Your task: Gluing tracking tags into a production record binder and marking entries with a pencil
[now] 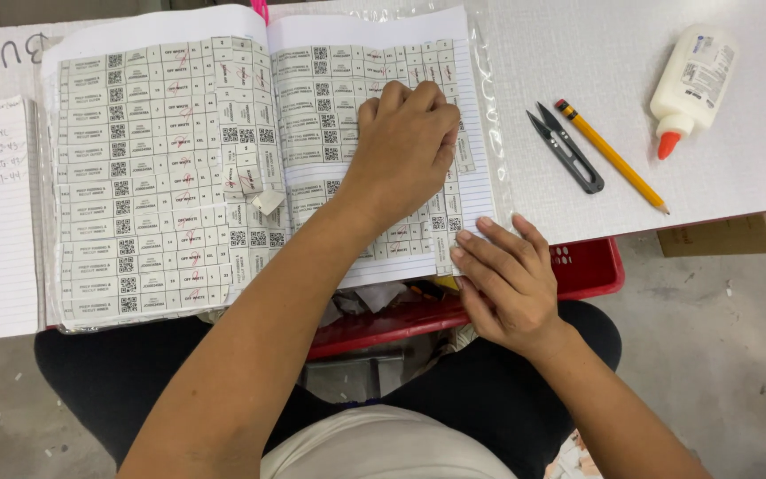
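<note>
**Both hands flat on the right-hand page**

Your left hand (405,146) lies knuckles-up, fingers curled and pressed together; the fingertips press on a narrow label strip (465,153) standing upright near the page's outer margin. Whether they pinch it or only press it, you cannot tell, since the tips are hidden under the knuckles. The strip's long axis runs up and down the page, and it sits just right of those fingers, touching them.

Your right hand (509,282) lies open, fingers spread and flat, holding nothing, pinning the lower right corner of the open notebook (161,177), whose pages are covered in small coded labels. The left hand is the nearer one to the strip.

Farther right on the white table (578,53) lie black thread snips (566,147), a yellow pencil (611,155) beside them, and a white glue bottle (691,84) with an orange tip. A red bin (591,266) sits below the table edge.
</note>
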